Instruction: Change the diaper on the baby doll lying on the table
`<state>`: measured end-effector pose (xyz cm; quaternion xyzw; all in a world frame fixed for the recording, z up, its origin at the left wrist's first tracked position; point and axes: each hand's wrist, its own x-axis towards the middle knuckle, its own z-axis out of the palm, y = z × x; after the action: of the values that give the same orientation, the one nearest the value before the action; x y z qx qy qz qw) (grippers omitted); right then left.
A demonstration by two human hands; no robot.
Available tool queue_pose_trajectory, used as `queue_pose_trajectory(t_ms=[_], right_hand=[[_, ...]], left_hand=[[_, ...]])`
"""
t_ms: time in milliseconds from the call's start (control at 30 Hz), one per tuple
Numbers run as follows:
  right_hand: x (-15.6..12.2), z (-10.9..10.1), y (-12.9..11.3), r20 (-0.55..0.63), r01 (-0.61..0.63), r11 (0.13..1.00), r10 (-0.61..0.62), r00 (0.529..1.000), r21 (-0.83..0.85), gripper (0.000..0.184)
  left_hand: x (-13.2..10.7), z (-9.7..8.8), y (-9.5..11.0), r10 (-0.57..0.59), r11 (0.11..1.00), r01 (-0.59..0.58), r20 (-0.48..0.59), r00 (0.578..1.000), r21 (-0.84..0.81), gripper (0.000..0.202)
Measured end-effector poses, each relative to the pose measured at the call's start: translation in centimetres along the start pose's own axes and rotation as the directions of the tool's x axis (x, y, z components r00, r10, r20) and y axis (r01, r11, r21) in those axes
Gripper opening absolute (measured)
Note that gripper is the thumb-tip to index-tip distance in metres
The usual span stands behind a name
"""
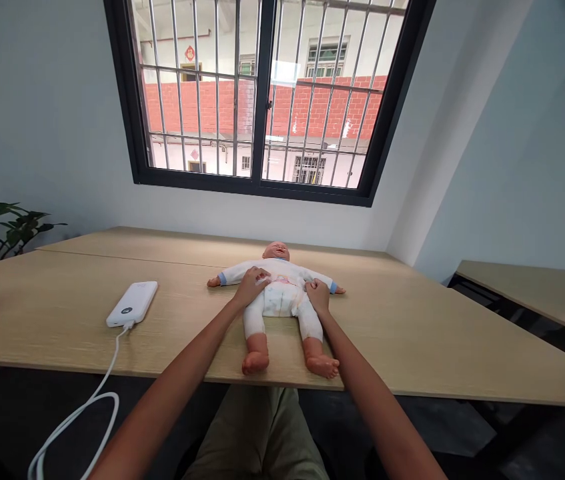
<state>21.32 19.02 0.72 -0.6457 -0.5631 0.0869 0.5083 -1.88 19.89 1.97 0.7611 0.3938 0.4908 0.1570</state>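
A baby doll (282, 293) in a white romper lies on its back on the wooden table (412, 333), head towards the window, bare feet near the front edge. My left hand (251, 285) rests on the doll's chest on its left side, fingers curled on the cloth. At the doll's other side, by the waist, my right hand (318, 295) is closed on the romper's fabric.
A white power bank (133, 303) lies on the table to the left, its white cable (87, 407) hanging over the front edge. A potted plant (2, 230) stands far left. A barred window (267, 100) is behind, and a second table (532, 287) stands at the right.
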Motion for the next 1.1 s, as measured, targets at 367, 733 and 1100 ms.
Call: queue_pose_trajectory(t_ms=[367,733,1100], right_hand=[[-0.1,0.0,-0.2,-0.004,-0.011,1.0,0.011,1.0,0.016,0.034],[-0.2,-0.2,-0.3,-0.014,0.007,0.996,-0.006,1.0,0.088,0.037],[-0.1,-0.5,-2.7,0.093,0.213,0.889,-0.272,0.958,0.405,0.042]], left_hand=[[0.1,-0.2,-0.9,0.093,0.995,-0.096,0.139,0.986,0.013,0.029],[-0.3,-0.3,-1.2,0.153,0.981,-0.175,0.213,0.965,0.088,0.037],[-0.6,-1.0,1.4,0.075,0.982,-0.085,0.063,0.995,0.169,0.038]])
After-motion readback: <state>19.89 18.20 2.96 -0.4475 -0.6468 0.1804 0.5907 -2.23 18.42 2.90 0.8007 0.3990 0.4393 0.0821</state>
